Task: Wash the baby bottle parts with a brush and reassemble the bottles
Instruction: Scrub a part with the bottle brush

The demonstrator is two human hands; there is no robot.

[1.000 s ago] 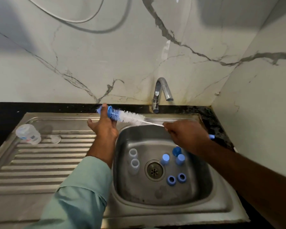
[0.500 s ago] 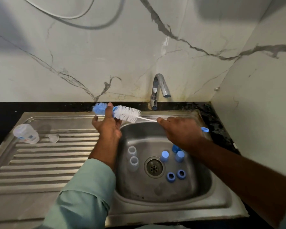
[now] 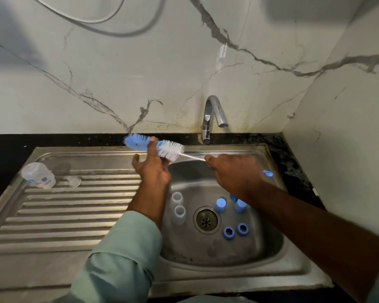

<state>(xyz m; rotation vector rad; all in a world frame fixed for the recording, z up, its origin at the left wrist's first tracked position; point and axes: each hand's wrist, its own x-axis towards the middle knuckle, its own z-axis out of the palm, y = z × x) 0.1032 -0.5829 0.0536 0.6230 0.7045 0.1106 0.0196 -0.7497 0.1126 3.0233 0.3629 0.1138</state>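
A bottle brush [image 3: 170, 150] with blue and white bristles is held level above the sink's back rim. My right hand [image 3: 234, 173] grips its thin handle, whose blue end sticks out at the right. My left hand [image 3: 152, 167] touches the bristles with its fingers stretched out. In the sink bowl [image 3: 206, 254] stand two clear bottles [image 3: 178, 206], two blue caps [image 3: 220, 204] and two blue collar rings [image 3: 235, 231]. A clear bottle [image 3: 38, 175] lies on the drainboard at the far left, with a clear teat [image 3: 74, 181] beside it.
The chrome tap [image 3: 211, 119] rises behind the bowl, with no water running. The ribbed steel drainboard [image 3: 74, 211] spreads out left of the bowl. A marble wall closes the back and the right side. A black counter edge borders the sink.
The brush has shifted a little left and its handle has dropped to the right. My left hand's fingers slide along the bristles. The sink parts have not moved.
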